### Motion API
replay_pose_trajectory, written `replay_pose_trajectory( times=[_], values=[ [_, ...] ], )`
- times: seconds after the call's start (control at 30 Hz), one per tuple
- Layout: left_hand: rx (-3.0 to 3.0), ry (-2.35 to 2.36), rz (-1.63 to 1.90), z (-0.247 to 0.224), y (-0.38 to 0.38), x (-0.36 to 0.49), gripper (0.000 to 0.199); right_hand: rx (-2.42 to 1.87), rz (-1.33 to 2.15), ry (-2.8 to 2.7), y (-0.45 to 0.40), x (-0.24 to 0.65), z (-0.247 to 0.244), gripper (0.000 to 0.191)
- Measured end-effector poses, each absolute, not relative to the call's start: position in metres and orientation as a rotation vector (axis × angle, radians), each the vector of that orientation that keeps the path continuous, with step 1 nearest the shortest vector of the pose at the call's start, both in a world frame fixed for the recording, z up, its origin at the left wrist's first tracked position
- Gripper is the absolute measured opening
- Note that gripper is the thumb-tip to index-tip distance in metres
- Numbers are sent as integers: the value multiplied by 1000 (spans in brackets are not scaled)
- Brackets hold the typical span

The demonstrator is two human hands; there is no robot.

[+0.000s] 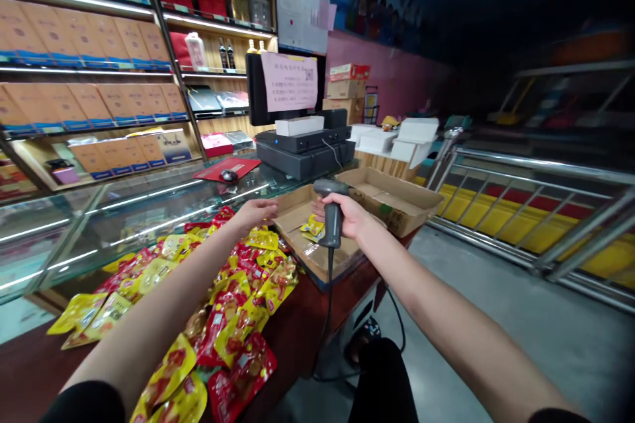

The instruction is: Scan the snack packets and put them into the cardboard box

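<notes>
My right hand is wrapped around the handle of a dark grey barcode scanner. The scanner is held upright above an open cardboard box, and its black cable hangs down past the counter edge. Inside that box lies a small yellow snack packet, partly behind the scanner. My left hand reaches over the near left side of the box, fingers stretched out and nothing visible in them. Below my left forearm spreads a heap of red and yellow snack packets on the counter.
A second cardboard tray sits to the right of the first box. Behind them stand a black cash drawer and a monitor bearing a paper sign. A mouse lies on a red pad. Metal railings run along the right.
</notes>
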State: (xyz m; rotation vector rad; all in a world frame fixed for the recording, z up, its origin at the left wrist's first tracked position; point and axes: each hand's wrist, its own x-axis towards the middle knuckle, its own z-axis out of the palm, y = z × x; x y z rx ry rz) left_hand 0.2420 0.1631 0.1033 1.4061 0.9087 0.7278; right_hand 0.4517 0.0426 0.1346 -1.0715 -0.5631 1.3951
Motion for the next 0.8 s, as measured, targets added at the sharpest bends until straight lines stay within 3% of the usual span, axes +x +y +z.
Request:
replay_pose_trajectory(
  times=[0.17,0.43,0.57,0.8],
  values=[
    [1534,980,674,111,138,140,49,-933,1646,-571,38,394,129,17],
    [1678,1322,755,101,87,27,42,-969,1930,-760,57,297,101,18],
    [1859,1626,707,86,78,3,28,-1030,1989,-832,70,257,92,10],
    [1986,1725,587,62,69,19,33,-1180,1976,-859,76,217,79,7]
  ],
)
